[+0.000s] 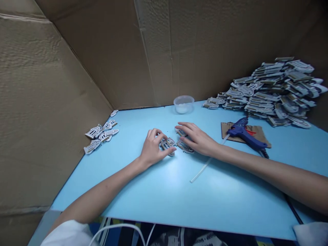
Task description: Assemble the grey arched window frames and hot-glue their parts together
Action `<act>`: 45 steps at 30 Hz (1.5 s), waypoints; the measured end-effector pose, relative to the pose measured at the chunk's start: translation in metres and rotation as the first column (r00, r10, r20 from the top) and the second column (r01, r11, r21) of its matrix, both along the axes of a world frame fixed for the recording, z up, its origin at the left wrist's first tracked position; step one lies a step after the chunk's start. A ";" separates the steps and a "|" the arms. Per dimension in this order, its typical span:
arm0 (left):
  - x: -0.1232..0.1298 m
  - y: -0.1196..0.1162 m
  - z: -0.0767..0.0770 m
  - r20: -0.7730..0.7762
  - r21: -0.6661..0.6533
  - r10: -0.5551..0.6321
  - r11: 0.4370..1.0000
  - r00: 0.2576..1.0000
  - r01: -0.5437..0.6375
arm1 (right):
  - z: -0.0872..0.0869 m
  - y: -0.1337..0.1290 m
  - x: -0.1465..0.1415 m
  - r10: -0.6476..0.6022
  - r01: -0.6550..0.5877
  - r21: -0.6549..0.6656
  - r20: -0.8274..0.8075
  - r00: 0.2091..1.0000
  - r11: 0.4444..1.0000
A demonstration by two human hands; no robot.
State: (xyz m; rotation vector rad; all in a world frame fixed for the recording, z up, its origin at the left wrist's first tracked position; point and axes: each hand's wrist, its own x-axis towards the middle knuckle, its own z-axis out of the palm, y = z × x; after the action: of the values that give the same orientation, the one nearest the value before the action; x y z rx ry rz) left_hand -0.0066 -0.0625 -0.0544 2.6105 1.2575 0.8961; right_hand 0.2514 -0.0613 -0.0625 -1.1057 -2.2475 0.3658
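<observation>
Head view: looking forward and down over both forearms at a light blue tabletop (205, 201) boxed in by cardboard walls (51, 102).

Left hand (152, 147): curled, palm down, fingertips (161, 136) and thumb (169, 152) over a small stack of layered cutout pieces (167, 147); touching them, though whether gripped firmly or only resting, impossible to tell.

Right hand (197, 138): fingers extended and lightly bent, lying over a second group of layered cutout pieces (185, 147) just in front of the left hand; contact clear, grip impossible to tell.

Between the hands: only a narrow gap, the two groups of pieces nearly touching.

Beyond the right hand: blue hot glue gun (243, 134) lying on its side on a brown cardboard scrap (261, 134), a black cord (292, 208) running off toward the near edge.

Below the right hand: long translucent glue stick (202, 169), lying loose on the tabletop.

Ahead, between the hands: clear plastic tub (183, 104) against the back wall.

Far right of the hands: large heap of cutouts (279, 92) piled into the corner.

Far left of the left hand: small pile of cutouts (101, 134) near the cardboard wall.

Nearest the body: white sleeve (69, 234) and white cable (120, 227) below the tabletop edge.
</observation>
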 end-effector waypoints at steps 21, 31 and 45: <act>-0.030 -0.005 0.012 -0.252 -0.082 -0.219 0.975 0.943 0.205 | -0.003 -0.008 0.011 -0.070 0.063 0.093 0.075 0.995 0.994; -0.028 -0.004 0.011 -0.180 -0.067 -0.179 0.983 0.967 0.169 | -0.001 -0.011 0.011 0.057 -0.087 0.244 0.127 0.990 0.966; -0.027 -0.008 0.016 -0.302 0.005 0.050 0.999 0.952 -0.051 | -0.003 -0.012 0.010 -0.018 -0.013 0.181 0.169 0.985 0.983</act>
State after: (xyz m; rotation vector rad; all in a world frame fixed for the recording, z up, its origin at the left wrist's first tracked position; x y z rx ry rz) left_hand -0.0336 -0.0705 -0.0387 2.8037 1.3954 0.5110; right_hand 0.2618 -0.0730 -0.0653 -1.0778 -2.3736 0.0636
